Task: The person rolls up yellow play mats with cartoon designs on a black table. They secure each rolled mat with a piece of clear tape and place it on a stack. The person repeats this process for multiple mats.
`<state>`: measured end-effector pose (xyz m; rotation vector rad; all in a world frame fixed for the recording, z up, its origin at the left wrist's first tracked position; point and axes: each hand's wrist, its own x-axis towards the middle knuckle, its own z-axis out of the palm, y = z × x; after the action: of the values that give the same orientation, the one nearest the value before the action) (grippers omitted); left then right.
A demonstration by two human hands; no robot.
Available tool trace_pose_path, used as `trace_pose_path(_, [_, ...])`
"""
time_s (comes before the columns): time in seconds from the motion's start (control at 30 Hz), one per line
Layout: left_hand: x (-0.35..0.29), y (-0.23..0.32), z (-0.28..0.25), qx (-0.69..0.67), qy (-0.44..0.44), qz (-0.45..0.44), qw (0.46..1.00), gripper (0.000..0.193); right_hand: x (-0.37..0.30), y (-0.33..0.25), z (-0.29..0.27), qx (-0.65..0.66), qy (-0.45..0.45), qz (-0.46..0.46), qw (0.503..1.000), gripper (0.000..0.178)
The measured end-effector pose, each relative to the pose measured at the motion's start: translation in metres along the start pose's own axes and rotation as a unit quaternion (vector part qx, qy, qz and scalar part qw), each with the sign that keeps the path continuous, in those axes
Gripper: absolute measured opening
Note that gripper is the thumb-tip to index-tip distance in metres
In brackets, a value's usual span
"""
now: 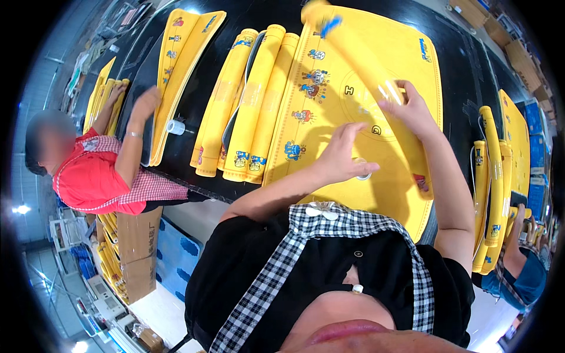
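Observation:
A rolled yellow mat (362,62) slants across a flat yellow mat (335,197) printed with small cartoon figures and letters. Its upper end is smeared by motion. My right hand (412,112) grips the roll's right side near its middle, thumb across the top. To the left of the roll, my left hand (338,156) hovers over the flat mat with thumb and forefinger spread apart. Behind that thumb a small white ring, like a tape roll (366,175), shows in part; I cannot tell whether the hand touches it.
Several rolled yellow mats (253,106) lie left of the flat one on the black table (182,150). Further left, a person in red (97,173) handles folded mats (182,59) beside a tape roll (175,127). More rolls (493,176) lie at right, near another person (512,265).

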<state>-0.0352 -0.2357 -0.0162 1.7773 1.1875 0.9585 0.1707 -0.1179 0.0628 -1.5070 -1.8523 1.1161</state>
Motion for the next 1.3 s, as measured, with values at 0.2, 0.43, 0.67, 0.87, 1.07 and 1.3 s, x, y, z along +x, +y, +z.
trace_pose_path(0.2, [0.014,0.023,-0.035,-0.372,0.071,-0.119,0.918,0.081,-0.007,-0.057,0.045,0.026,-0.006,-0.223,0.974,0.094])
trace_pose_path(0.43, [-0.032,0.006,-0.205,0.114,0.251,-0.178,0.945,0.067,-0.078,0.022,0.075,-0.205,-0.187,-0.248,0.928,0.083])
trace_pose_path(0.67, [-0.055,-0.086,-0.263,0.399,0.161,-0.23,0.873,0.066,-0.07,0.041,0.15,-0.146,-0.145,-0.227,0.952,0.058])
trace_pose_path(0.87, [-0.074,-0.116,-0.255,0.566,0.211,-0.167,0.779,0.068,-0.088,0.083,0.021,-0.103,0.108,0.014,0.989,0.044])
trace_pose_path(1.07, [-0.073,-0.048,-0.176,0.236,0.227,-0.114,0.938,0.03,-0.16,0.192,-0.105,-0.409,0.192,0.184,0.873,0.035])
trace_pose_path(1.3, [-0.14,-0.06,-0.105,0.32,0.056,-0.157,0.933,0.04,-0.197,0.209,-0.072,-0.566,0.337,0.125,0.742,0.037])
